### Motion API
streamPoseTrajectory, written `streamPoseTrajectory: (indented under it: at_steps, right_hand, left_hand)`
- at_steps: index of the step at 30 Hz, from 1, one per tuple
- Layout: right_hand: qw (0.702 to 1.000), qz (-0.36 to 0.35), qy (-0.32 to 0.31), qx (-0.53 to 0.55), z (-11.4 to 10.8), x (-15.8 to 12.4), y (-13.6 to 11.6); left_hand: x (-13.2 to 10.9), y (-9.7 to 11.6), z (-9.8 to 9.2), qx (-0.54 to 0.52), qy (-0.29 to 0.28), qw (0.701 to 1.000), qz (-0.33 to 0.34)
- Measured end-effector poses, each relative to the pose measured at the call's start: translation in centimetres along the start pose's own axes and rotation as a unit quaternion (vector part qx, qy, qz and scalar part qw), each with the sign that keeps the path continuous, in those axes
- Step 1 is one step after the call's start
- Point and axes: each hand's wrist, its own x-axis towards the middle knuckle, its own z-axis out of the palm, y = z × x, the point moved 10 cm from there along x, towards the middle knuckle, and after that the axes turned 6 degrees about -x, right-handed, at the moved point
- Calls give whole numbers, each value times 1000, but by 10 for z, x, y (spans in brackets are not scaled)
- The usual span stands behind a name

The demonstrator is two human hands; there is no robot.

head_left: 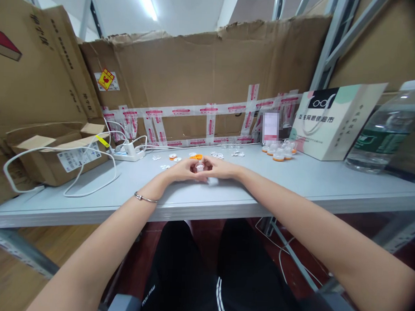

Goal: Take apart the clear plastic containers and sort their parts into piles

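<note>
Above the tabletop, close to its front edge, my left hand [182, 169] and my right hand [222, 168] meet with curled fingers. Between their fingertips is a small clear plastic cup [200, 166], held from both sides; something pale shows inside it, too small to name. A blurred white piece [212, 181] shows just below my right hand. Orange plastic caps [195, 156] lie right behind my fingers. To the left of them rests an orange-and-white round piece [172, 157]. Small white parts [238, 154] are scattered in little groups behind both hands.
Several clear domed containers with orange bases [279, 154] stand at the right, by a lit phone [270, 126]. Further right are a paper bag [326, 123] and a water bottle [381, 130]. A power strip [129, 152], white cables and an open carton [64, 155] occupy the left.
</note>
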Motion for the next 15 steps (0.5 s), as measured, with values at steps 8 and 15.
streamPoseTrajectory:
  at_steps: [8, 15]
  right_hand:
    - [996, -30, 80, -29, -7, 8, -6]
    - [997, -38, 61, -22, -5, 5, -10]
  left_hand:
    - [-3, 2, -1, 4, 3, 1000, -5]
    - [-2, 1, 4, -66, -13, 998, -14]
